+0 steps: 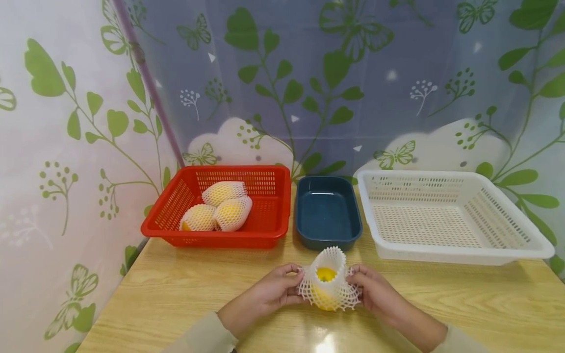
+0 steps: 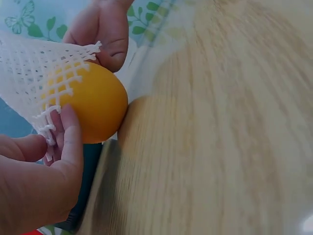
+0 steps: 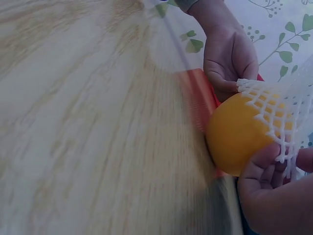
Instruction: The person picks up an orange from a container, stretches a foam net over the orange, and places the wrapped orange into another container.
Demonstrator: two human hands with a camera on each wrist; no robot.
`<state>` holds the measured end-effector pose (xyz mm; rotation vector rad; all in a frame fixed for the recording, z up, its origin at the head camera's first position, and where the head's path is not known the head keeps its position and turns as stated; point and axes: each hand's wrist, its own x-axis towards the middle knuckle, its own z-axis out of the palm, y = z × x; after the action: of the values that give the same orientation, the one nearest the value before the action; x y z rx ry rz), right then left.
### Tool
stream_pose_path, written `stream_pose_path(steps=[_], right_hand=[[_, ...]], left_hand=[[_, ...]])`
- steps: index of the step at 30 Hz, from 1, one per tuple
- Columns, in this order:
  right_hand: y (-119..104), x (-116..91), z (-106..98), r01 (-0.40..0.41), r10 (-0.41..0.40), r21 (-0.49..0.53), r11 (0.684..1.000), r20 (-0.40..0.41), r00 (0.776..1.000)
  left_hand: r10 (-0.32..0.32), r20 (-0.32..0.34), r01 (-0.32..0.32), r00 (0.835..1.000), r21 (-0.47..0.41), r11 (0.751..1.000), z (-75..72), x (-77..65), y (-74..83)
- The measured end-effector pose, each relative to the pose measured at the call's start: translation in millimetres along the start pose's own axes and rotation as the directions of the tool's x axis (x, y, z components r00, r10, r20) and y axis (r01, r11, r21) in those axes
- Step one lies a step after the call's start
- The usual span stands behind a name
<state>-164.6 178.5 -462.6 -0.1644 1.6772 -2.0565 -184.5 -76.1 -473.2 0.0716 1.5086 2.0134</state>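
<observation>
A round yellow-orange fruit (image 2: 100, 103) sits on the wooden table in front of me, partly covered by a white foam fruit net (image 1: 334, 260). The net drapes over its upper part and flares at the lower edge, while the fruit's lower side is bare in both wrist views. My left hand (image 1: 274, 290) pinches the net's edge on the left between thumb and fingers. On the opposite side my right hand (image 1: 375, 290) pinches the edge in the same way. In the right wrist view the fruit (image 3: 234, 132) shows between both hands.
Behind the hands stands a dark blue basin (image 1: 328, 213). To its left, a red basket (image 1: 269, 215) holds several net-wrapped yellow fruits (image 1: 232, 214). A white basket (image 1: 423, 250) is at the right. A patterned curtain (image 1: 282, 98) hangs along the table's back.
</observation>
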Motion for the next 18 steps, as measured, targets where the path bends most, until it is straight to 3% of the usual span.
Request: stream_pose_path(steps=[9, 18], right_hand=[[4.3, 3.3, 0.7, -0.075, 0.055, -0.134, 0.988, -0.147, 0.988], [6.8, 2.5, 0.7, -0.065, 0.034, -0.175, 0.982, -0.172, 0.985]], left_hand=[[0.005, -0.015, -0.003, 1.0, 0.121, 0.993, -1.0, 4.0, -0.8], [-0.017, -0.025, 0.021, 1.0, 0.185, 0.983, 0.5, 3.2, 1.9]])
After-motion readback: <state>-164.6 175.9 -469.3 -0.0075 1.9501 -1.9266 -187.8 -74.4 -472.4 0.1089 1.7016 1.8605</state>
